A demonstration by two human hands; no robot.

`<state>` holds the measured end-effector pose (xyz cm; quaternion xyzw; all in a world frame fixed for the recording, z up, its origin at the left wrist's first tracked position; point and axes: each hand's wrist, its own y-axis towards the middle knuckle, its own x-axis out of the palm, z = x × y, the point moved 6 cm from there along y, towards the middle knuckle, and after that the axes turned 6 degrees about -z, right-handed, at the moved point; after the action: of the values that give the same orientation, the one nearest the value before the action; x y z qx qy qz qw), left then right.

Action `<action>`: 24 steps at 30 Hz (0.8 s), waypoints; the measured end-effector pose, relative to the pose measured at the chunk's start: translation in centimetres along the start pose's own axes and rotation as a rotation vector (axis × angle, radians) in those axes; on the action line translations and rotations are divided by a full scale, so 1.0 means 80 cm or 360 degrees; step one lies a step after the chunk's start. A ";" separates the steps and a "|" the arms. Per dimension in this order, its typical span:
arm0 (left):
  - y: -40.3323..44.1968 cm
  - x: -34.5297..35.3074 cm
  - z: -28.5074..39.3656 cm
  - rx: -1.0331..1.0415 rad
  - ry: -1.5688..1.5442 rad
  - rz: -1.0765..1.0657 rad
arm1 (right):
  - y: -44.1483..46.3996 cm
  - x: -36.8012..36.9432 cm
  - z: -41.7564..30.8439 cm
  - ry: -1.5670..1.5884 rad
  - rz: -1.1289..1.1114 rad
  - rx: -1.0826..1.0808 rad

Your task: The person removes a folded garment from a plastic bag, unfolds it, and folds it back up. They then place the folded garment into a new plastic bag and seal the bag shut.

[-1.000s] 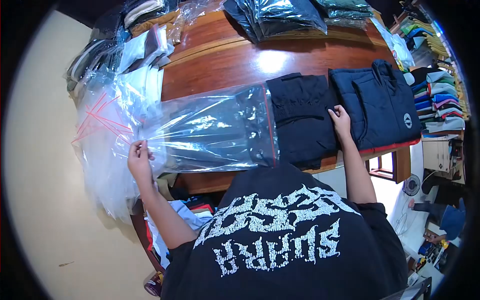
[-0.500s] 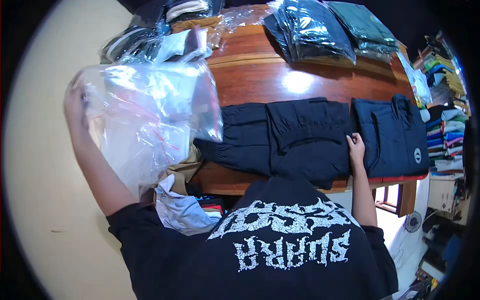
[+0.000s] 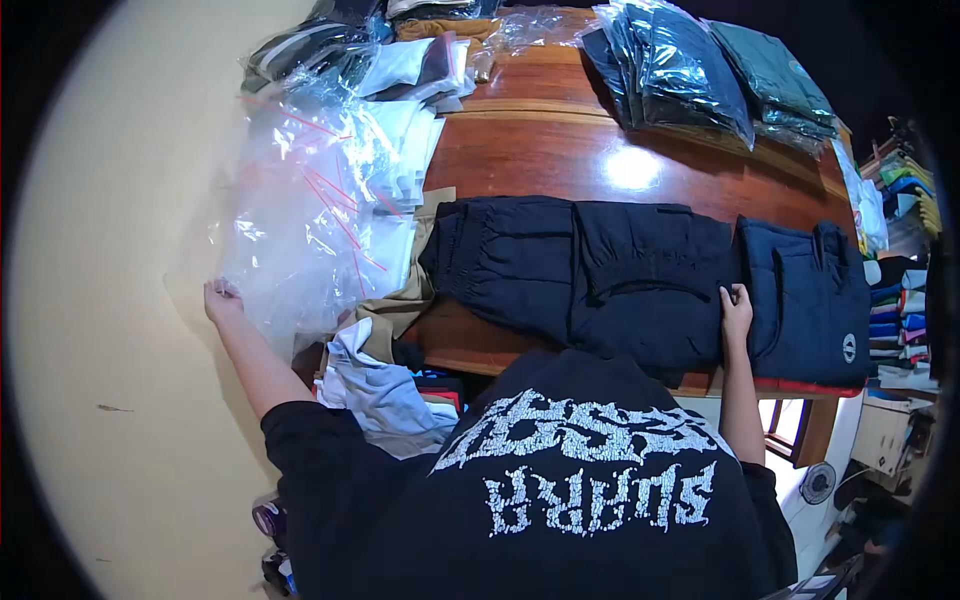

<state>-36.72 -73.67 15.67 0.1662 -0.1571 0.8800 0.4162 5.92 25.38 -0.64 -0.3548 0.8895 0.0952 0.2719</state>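
My left hand is closed on the lower left edge of a clear plastic bag, whose red seal lines cross over other bags in the pile. My right hand has its fingers curled at the right edge of folded black trousers, by the gathered waistband. These trousers lie flat across the wooden table. Just right of that hand lies a folded navy garment with a round white logo. Tan cloth shows between the bags and the trousers.
Bagged dark clothes and bagged green clothes lie at the table's far right. More packed garments are at the far left. Below the near edge sits a grey-white cloth. A wall borders the left side.
My left hand has come down and towards me along the plastic bags, which now lie flatter. The right hand stays at the trousers' edge. The whole view has shifted slightly.
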 end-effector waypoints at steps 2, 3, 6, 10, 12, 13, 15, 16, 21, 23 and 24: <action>0.010 -0.017 -0.021 -0.0103 -0.0120 -0.0164 | 0.000 0.001 0.002 0.0089 0.0000 -0.0059; 0.006 -0.019 -0.025 -0.0120 -0.0120 -0.0166 | 0.001 0.004 0.002 0.0149 0.0012 -0.0118; -0.007 -0.019 -0.016 -0.0012 -0.0012 -0.0054 | -0.001 0.001 0.002 0.0010 0.0048 -0.0076; -0.050 -0.006 0.011 0.0087 0.0438 -0.0081 | 0.001 0.002 0.007 -0.0148 0.0035 -0.0004; -0.140 0.013 0.040 0.0793 0.1160 0.0595 | -0.005 -0.001 -0.002 -0.0248 0.0040 0.0067; -0.167 0.017 0.026 0.0783 0.1162 0.0575 | -0.012 -0.002 -0.018 -0.0327 0.0049 0.0052; -0.259 0.053 0.024 0.1735 0.1969 0.0986 | -0.027 -0.002 -0.060 -0.0452 -0.0005 0.0012; -0.279 0.063 -0.002 0.1724 0.1849 0.0677 | -0.036 0.000 -0.087 -0.0761 0.0036 -0.0200; -0.427 0.164 -0.201 0.0778 0.1274 -0.0977 | -0.071 0.054 -0.209 -0.1163 -0.0340 -0.0826; -0.562 0.247 -0.221 0.0469 0.1577 -0.1822 | -0.068 0.090 -0.212 -0.1269 -0.0422 -0.0955; -0.603 0.261 -0.243 0.0094 0.1362 -0.2155 | -0.060 0.104 -0.204 -0.1209 -0.0413 -0.1046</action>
<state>-14.53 -22.24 13.78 -0.1156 0.1743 0.4276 0.8794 -2.60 11.18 8.51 -0.4692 0.5999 0.4572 0.4593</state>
